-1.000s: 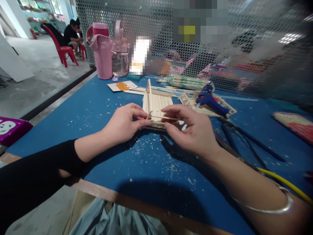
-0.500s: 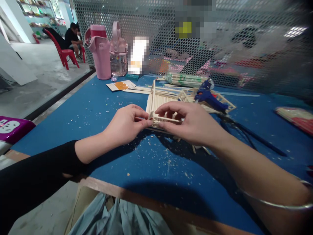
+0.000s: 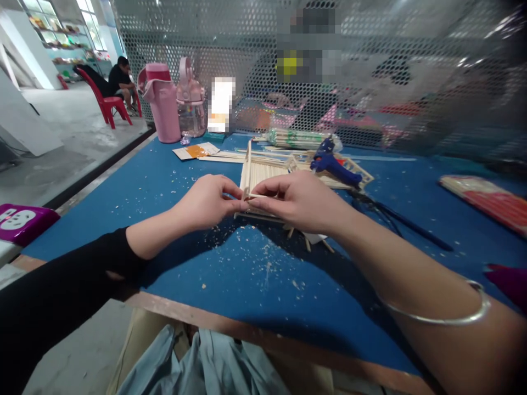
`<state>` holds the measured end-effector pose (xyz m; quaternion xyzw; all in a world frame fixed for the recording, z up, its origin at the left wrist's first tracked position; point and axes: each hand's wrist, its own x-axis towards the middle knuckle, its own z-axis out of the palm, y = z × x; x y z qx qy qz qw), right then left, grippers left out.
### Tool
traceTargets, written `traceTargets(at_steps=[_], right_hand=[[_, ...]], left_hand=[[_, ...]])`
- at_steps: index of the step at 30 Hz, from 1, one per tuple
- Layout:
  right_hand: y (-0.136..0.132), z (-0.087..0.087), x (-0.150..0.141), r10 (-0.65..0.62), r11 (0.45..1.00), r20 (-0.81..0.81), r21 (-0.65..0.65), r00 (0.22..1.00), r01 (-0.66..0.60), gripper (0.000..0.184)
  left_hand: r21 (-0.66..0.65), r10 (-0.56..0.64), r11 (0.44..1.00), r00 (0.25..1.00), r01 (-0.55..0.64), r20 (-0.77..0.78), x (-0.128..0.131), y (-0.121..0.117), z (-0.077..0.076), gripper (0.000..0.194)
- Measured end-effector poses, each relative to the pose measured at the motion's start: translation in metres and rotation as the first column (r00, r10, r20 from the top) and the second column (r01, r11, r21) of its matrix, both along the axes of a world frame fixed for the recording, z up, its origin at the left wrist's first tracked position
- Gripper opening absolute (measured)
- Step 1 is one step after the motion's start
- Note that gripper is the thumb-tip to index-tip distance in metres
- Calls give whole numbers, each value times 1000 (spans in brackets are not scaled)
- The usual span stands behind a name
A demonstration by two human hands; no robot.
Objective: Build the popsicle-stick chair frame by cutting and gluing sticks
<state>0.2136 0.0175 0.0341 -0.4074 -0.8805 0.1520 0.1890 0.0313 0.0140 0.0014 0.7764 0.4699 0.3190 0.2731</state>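
Note:
A small structure of pale wooden sticks (image 3: pixel 265 173) lies on the blue table, with a raised stick frame (image 3: pixel 247 164) along its left side. My left hand (image 3: pixel 208 202) pinches the near left corner of that frame between thumb and fingers. From the right, my right hand (image 3: pixel 307 202) comes to the same corner, closed on a thin wooden stick (image 3: pixel 257 196) whose left end meets the frame. My right fingers hide the rest of this stick and part of the structure. Just beyond my right hand lies a blue glue gun (image 3: pixel 337 169).
Behind are loose sticks (image 3: pixel 222 159), a wrapped stick bundle (image 3: pixel 300 138), a card (image 3: pixel 196 151), a pink flask (image 3: pixel 164 109), a clear bottle (image 3: pixel 191 112) and a perforated metal screen (image 3: pixel 251 49). A packet (image 3: pixel 486 200) lies right, a purple power strip (image 3: pixel 27 224) left.
My right hand has shifted left, closer to my left hand, and the stick now sits against the frame's corner. The whole view has turned slightly.

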Motion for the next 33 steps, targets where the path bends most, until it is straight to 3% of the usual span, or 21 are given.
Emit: traceTargets(at_steps=[7, 18, 22, 25, 28, 33], right_hand=[[2, 0, 2, 11, 993, 89, 120, 996, -21, 19], [-2, 1, -3, -32, 984, 128, 178, 991, 9, 20], [3, -1, 0, -21, 997, 36, 73, 999, 18, 16], [9, 1, 8, -21, 997, -168, -81, 985, 8, 21], [14, 5, 15, -77, 989, -318, -147, 945, 31, 23], [10, 9, 14, -13, 989, -139, -147, 990, -7, 20]], left_hand=[[44, -54, 998, 987, 48, 154, -5, 0, -17, 14], [65, -30, 998, 974, 15, 226, 1, -2, -20, 7], [76, -28, 997, 984, 15, 175, 0, -2, -17, 9], [68, -17, 998, 988, 6, 156, 0, -2, -16, 11], [70, -11, 998, 988, 0, 153, 1, -3, -15, 11], [75, -5, 997, 991, -4, 131, -2, -3, -12, 11]])
